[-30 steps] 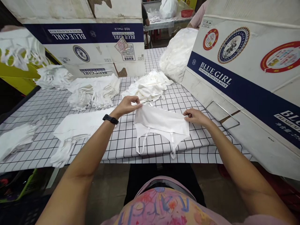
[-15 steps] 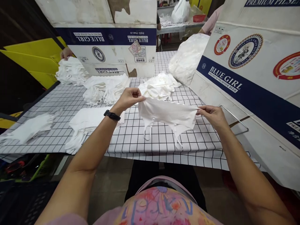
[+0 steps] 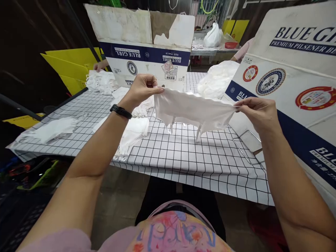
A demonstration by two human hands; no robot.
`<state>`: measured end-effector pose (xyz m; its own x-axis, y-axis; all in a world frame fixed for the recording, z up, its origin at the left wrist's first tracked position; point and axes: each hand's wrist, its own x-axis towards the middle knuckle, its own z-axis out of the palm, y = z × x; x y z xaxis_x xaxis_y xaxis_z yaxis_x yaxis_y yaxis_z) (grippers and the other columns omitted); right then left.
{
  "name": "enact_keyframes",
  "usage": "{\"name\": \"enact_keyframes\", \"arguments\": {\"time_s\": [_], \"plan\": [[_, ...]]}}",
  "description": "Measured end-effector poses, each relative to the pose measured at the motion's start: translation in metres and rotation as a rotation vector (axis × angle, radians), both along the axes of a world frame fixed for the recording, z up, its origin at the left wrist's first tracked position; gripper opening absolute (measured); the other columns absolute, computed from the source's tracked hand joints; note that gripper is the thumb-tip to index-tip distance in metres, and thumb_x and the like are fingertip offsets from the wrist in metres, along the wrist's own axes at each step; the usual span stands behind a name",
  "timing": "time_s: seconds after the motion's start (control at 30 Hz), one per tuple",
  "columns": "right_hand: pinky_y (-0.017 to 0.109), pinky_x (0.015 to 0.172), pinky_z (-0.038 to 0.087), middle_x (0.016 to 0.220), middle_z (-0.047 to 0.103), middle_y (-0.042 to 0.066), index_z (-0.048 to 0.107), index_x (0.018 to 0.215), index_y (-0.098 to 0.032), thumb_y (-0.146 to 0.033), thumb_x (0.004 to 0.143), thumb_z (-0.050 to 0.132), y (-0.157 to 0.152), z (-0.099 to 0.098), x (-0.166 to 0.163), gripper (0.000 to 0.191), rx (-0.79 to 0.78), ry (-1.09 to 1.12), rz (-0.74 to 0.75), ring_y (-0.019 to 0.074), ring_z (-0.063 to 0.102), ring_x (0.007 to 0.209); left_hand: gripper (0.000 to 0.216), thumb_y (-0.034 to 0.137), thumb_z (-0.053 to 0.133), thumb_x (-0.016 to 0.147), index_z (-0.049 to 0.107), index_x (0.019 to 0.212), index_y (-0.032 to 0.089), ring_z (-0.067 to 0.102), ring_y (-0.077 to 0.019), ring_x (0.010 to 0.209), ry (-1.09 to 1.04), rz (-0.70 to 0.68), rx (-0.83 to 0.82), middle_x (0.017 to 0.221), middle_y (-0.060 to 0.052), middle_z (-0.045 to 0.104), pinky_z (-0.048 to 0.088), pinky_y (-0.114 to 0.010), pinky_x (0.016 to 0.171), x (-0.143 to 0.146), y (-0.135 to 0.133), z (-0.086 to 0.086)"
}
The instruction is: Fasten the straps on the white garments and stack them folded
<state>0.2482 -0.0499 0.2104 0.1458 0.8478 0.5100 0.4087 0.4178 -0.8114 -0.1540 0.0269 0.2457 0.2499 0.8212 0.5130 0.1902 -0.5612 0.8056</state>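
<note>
The left hand (image 3: 145,85) and the right hand (image 3: 258,109) each pinch one end of a thin white top (image 3: 193,107), so it hangs between them over the checked counter (image 3: 168,154). Its long side goes straight across from hand to hand, with the straps (image 3: 198,133) pointing down. The left hand is nearer the white pile (image 3: 134,133).

left carton (image 3: 144,54): print inverted | right carton (image 3: 294,73): print upright | far white bag (image 3: 213,36) beside red basin (image 3: 231,45)
</note>
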Motion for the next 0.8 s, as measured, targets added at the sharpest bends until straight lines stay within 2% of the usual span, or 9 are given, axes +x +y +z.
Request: {"name": "enact_keyframes", "arguments": {"time_s": [0.07,0.17,0.3,0.43,0.53,0.63,0.73,0.8], "plan": [[0.037,0.071,0.056,0.068,0.072,0.000,0.079,0.072,-0.026,-0.023,0.065,0.078,0.001,0.008,-0.004,0.008,-0.006,0.058,0.030,0.0185,0.062,0.064,0.041,0.032,0.094,0.062,0.056,0.065,0.018,0.060,-0.0116,0.067,-0.014,0.008,0.013,0.067,0.001,0.058,0.049,-0.023,0.058,-0.005,-0.003,0.006],[0.036,0.073,0.058,0.069,0.073,0.001,0.080,0.074,-0.026,-0.024,0.065,0.075,0.000,0.017,-0.010,0.011,-0.054,0.031,0.046,0.0186,0.063,0.066,0.041,0.034,0.095,0.061,0.057,0.066,0.019,0.059,-0.0116,0.066,-0.018,0.017,0.025,0.067,0.001,0.058,0.048,-0.024,0.056,-0.011,-0.010,0.013],[0.035,0.070,0.057,0.067,0.071,0.002,0.080,0.074,-0.021,-0.026,0.064,0.075,-0.002,0.022,-0.015,0.012,-0.115,-0.042,0.027,0.0178,0.063,0.065,0.041,0.038,0.096,0.061,0.058,0.068,0.023,0.057,-0.0129,0.066,-0.009,0.032,0.043,0.064,0.002,0.057,0.050,-0.028,0.058,-0.018,-0.016,0.016],[0.030,0.064,0.052,0.068,0.068,0.002,0.076,0.070,-0.019,-0.032,0.063,0.082,-0.007,0.024,-0.021,0.016,-0.168,-0.065,0.090,0.0143,0.060,0.063,0.043,0.037,0.097,0.060,0.057,0.069,0.024,0.057,-0.0148,0.071,-0.003,0.065,0.067,0.062,0.003,0.055,0.050,-0.030,0.060,-0.026,-0.020,0.019],[0.028,0.058,0.046,0.067,0.066,0.002,0.073,0.068,-0.018,-0.038,0.062,0.088,-0.011,0.027,-0.024,0.026,-0.213,-0.105,0.129,0.0127,0.056,0.061,0.043,0.029,0.098,0.057,0.057,0.067,0.020,0.061,-0.0152,0.073,0.013,0.144,0.092,0.065,0.002,0.057,0.049,-0.028,0.059,-0.032,-0.025,0.024],[0.030,0.054,0.044,0.066,0.066,0.003,0.075,0.070,-0.018,-0.041,0.055,0.094,-0.010,0.030,-0.027,0.034,-0.200,-0.091,0.089,0.0137,0.054,0.059,0.039,0.013,0.095,0.057,0.057,0.069,0.016,0.064,-0.0156,0.074,0.036,0.229,0.084,0.067,0.002,0.057,0.047,-0.025,0.062,-0.039,-0.032,0.031],[0.035,0.055,0.048,0.065,0.066,0.004,0.076,0.071,-0.018,-0.039,0.047,0.099,-0.005,0.032,-0.035,0.040,-0.093,-0.019,0.034,0.0157,0.055,0.058,0.030,0.002,0.086,0.063,0.060,0.070,0.015,0.064,-0.0131,0.074,0.088,0.259,0.073,0.070,0.002,0.060,0.047,-0.025,0.065,-0.043,-0.042,0.039],[0.038,0.059,0.051,0.065,0.065,0.004,0.076,0.072,-0.017,-0.036,0.048,0.098,-0.005,0.036,-0.043,0.038,0.003,0.015,0.017,0.0156,0.055,0.058,0.027,-0.002,0.081,0.068,0.061,0.073,0.015,0.062,-0.0110,0.072,0.102,0.261,0.072,0.070,0.003,0.062,0.048,-0.025,0.067,-0.044,-0.052,0.044]]}}
